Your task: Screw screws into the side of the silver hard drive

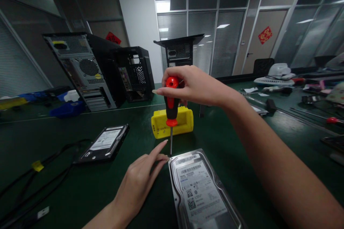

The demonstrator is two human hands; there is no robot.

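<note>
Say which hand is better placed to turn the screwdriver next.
Probably the right hand: it holds the screwdriver upright at a corner of the Samsung hard drive, while the left hand is beside that corner.

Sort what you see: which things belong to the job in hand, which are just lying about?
Apparently in use:
red and black screwdriver with metal shaft
silver rectangular metal hard drive at its tip
perhaps the yellow plastic bin

Seemingly lying about:
dark rectangular hard drive with white label
blue plastic bins

Just beyond the screwdriver [171, 112], a yellow bin [186, 120] blocks the way forward; off to the left lie a black-edged drive [106, 141] and cables [55, 156], with open green tabletop [125, 154] between that drive and the left hand [139, 177].
</note>
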